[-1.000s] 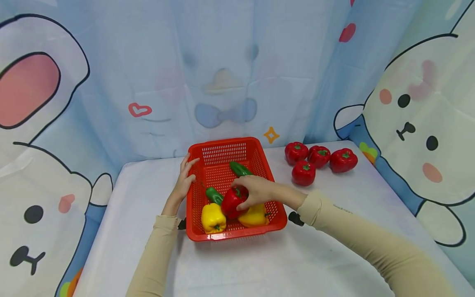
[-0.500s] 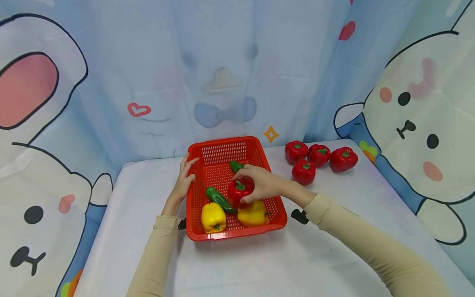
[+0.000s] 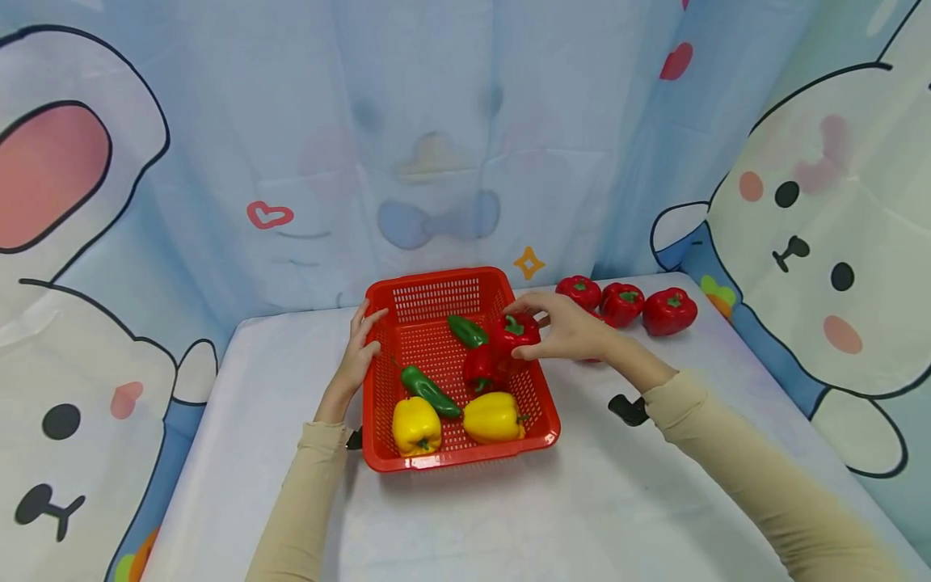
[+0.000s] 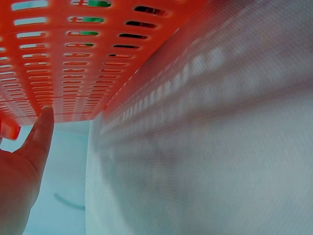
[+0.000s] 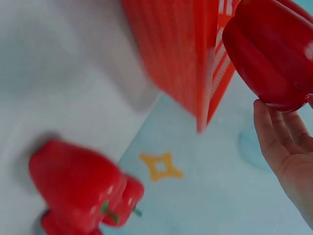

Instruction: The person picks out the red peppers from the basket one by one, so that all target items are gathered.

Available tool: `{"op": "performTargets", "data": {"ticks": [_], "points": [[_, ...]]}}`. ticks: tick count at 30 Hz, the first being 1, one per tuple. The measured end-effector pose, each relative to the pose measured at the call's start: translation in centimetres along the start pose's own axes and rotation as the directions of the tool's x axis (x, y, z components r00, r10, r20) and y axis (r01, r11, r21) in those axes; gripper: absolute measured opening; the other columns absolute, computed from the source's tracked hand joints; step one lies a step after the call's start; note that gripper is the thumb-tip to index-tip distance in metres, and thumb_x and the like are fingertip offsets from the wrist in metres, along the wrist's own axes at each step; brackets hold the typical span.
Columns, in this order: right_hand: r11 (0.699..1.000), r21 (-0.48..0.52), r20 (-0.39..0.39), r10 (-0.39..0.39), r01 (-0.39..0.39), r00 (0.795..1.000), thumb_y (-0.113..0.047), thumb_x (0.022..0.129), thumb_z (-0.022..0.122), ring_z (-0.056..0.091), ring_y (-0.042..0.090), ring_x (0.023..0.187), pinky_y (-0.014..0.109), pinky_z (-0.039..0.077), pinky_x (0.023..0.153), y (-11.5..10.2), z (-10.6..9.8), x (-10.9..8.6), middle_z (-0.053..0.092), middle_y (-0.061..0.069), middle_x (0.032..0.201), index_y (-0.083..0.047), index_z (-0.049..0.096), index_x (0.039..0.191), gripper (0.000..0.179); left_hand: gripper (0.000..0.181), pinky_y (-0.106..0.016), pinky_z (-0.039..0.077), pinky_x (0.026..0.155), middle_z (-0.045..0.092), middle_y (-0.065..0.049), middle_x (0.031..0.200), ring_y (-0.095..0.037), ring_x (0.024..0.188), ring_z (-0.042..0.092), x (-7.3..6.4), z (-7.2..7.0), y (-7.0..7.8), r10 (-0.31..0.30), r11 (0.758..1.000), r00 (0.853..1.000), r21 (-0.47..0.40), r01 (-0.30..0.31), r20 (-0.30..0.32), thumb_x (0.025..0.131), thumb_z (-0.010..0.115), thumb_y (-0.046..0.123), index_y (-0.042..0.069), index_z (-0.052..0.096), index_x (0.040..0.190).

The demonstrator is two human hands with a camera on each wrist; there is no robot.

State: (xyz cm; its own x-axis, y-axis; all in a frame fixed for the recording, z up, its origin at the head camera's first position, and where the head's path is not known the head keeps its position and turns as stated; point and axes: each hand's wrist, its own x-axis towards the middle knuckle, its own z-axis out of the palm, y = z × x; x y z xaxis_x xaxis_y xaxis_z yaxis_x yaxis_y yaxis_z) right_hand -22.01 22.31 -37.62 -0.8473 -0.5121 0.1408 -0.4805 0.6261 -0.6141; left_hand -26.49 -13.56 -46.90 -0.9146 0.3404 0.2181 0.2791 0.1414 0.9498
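Note:
In the head view a red plastic basket (image 3: 460, 462) stands mid-table. My left hand (image 3: 352, 356) grips its left rim, with fingers over the edge; the left wrist view shows one finger against the slotted outer wall. My right hand (image 3: 563, 327) holds a red bell pepper (image 3: 515, 333) at the basket's right rim, thumb and fingers on opposite sides of it. Inside the basket lie another red bell pepper (image 3: 480, 370), two yellow bell peppers, one at the left (image 3: 417, 426) and one at the right, and two green chili peppers, the nearer (image 3: 431, 392) fully visible.
Several red bell peppers (image 3: 670, 311) sit on the white table (image 3: 618, 501) at the back right, one mostly hidden behind my right hand. A blue patterned curtain (image 3: 436, 105) closes off the back and sides.
My right hand has lifted the red bell pepper up and rightward, from the basket's middle to its right rim. Another red bell pepper now shows below it. The left hand stays on the rim.

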Motion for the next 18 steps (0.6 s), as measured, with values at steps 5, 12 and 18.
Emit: {"op": "performTargets", "data": {"ticks": [5, 12, 18], "points": [[0.997, -0.062, -0.093, 0.043, -0.049, 0.995, -0.03, 0.073, 0.085, 0.054, 0.025, 0.11, 0.048, 0.053, 0.083, 1.6, -2.2, -1.8, 0.061, 0.008, 0.122, -0.009, 0.063, 0.125, 0.06, 0.062, -0.052, 0.021, 0.106, -0.006, -0.021, 0.162, -0.041, 0.146, 0.0, 0.0, 0.0, 0.0, -0.001, 1.0, 1.0, 0.002, 0.001, -0.004, 0.083, 0.035, -0.01, -0.009, 0.036, 0.146], [0.972, -0.067, -0.186, 0.21, -0.226, 0.96, -0.026, 0.073, 0.086, 0.05, 0.032, 0.116, 0.053, 0.054, 0.079, 4.2, -5.0, -5.3, 0.058, 0.015, 0.126, -0.007, 0.059, 0.13, 0.066, 0.063, -0.05, 0.022, 0.103, -0.007, -0.02, 0.163, -0.041, 0.146, 0.0, 0.1, 0.0, -0.2, -0.003, 1.0, 1.0, 0.006, 0.003, 0.001, 0.084, 0.035, -0.01, -0.009, 0.036, 0.146], [0.951, -0.07, -0.271, 0.271, -0.3, 0.924, -0.023, 0.074, 0.086, 0.051, 0.038, 0.115, 0.055, 0.054, 0.076, 7.1, -6.6, -8.5, 0.057, 0.02, 0.127, -0.003, 0.058, 0.13, 0.066, 0.063, -0.05, 0.022, 0.103, -0.006, -0.02, 0.163, -0.04, 0.147, 0.0, 0.1, 0.1, -0.4, 0.002, 1.0, 1.0, 0.001, -0.002, -0.006, 0.083, 0.036, -0.01, -0.009, 0.036, 0.146]]}}
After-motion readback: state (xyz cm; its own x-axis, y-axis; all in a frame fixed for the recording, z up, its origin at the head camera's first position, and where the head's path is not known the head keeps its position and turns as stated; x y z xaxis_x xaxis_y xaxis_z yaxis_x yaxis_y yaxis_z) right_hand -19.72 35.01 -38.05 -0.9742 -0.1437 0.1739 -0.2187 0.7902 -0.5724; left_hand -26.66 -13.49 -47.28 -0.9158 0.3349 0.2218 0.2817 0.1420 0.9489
